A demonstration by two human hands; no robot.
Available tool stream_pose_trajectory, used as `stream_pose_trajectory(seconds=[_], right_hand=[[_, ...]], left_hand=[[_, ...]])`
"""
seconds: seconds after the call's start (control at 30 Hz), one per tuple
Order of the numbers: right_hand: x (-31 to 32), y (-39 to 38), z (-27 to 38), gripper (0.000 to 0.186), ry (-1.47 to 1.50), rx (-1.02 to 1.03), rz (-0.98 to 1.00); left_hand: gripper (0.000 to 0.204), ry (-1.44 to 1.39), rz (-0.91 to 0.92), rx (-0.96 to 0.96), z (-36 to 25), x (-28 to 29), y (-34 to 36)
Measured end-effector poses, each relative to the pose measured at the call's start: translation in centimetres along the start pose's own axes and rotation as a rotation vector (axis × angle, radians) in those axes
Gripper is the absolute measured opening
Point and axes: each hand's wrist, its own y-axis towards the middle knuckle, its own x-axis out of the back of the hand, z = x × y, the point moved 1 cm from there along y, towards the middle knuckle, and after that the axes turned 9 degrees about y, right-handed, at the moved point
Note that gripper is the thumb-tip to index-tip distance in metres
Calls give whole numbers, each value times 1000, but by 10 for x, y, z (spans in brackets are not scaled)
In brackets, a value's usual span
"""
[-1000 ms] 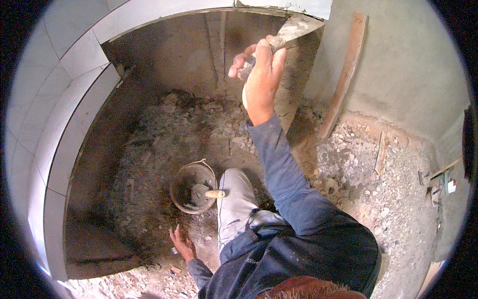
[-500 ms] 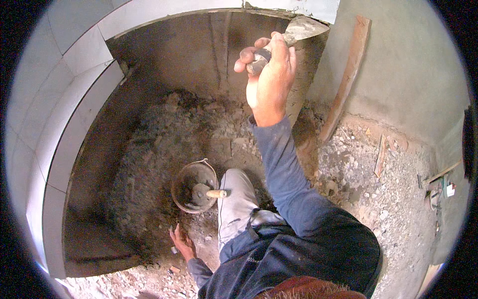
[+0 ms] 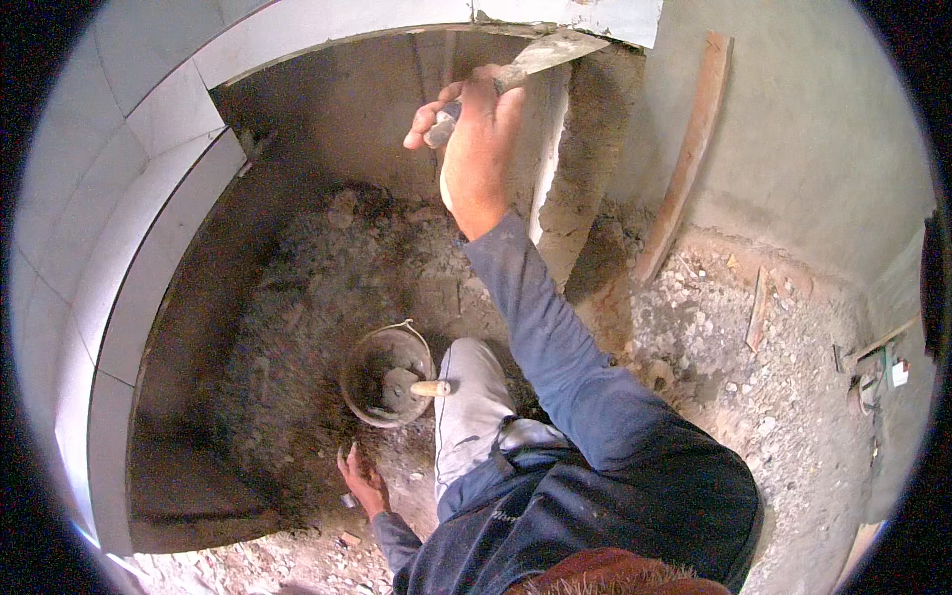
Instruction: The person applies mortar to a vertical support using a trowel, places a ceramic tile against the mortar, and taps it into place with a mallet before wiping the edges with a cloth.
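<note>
My right hand is closed round the handle of a pointing trowel, raised at the far side. The trowel's grey-smeared blade points right, just under the white tiled edge; whether it touches the edge I cannot tell. Low over the rubble, my left hand has its fingers apart and nothing in them. Beyond the left hand stands a round bucket with a wire bail. A tool with a wooden handle rests in the bucket, its handle leaning over the rim by my knee.
White tiled slabs curve round the left and far sides, above a dark recess. A rough upright support stands under the far edge. On the right, a wooden plank leans against the grey wall. Loose rubble covers the floor.
My right hand has moved left with the trowel, and its blade has shifted left along the underside of the tiled edge. My left hand has hardly moved.
</note>
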Motion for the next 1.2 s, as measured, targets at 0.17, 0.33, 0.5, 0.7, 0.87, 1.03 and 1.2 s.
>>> stream_pose_trajectory(seconds=[0.17,0.33,0.5,0.7,0.87,1.03,1.2], right_hand=[[3,-4,-10,31,-36,-111,61],[20,-32,7,26,-123,-334,168],[62,-11,37,38,-374,-86,146],[109,19,98,46,-283,-309,193],[103,42,109,46,-279,-367,237],[72,64,97,46,-403,-386,325],[37,75,74,45,-431,-393,379]], left_hand=[[50,217,8,-121,-4,-2,0],[73,129,24,-67,4,-2,4],[70,230,-25,-158,-14,2,-1],[63,284,-23,-99,21,9,-12],[58,279,-14,-105,-5,4,-7],[60,226,-44,-180,-13,-5,11],[61,188,3,-81,-6,-4,7]])
